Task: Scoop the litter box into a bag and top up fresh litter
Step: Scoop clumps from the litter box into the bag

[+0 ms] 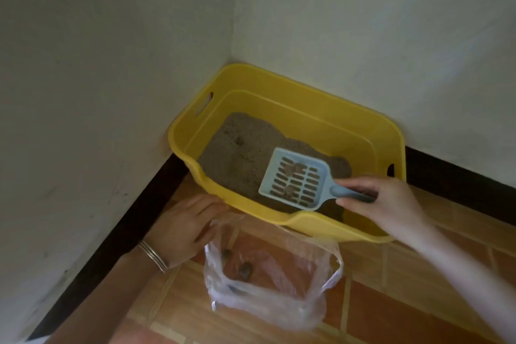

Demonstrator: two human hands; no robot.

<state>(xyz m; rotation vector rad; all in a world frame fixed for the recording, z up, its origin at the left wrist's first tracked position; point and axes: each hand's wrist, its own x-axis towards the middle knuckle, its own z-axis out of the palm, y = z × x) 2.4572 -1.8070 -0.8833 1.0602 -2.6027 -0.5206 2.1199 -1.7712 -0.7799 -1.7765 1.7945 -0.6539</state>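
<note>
A yellow litter box stands in the room's corner, holding grey-brown litter. My right hand pinches the handle of a pale blue slotted scoop, held over the litter with a few brown clumps on it. A clear plastic bag stands open on the floor just in front of the box, with dark clumps at its bottom. My left hand, with thin bangles at the wrist, holds the bag's left rim near the box's front edge.
Pale walls meet behind the box, with a dark skirting board along their base. The floor is orange-brown tile, stretching to the right and toward me.
</note>
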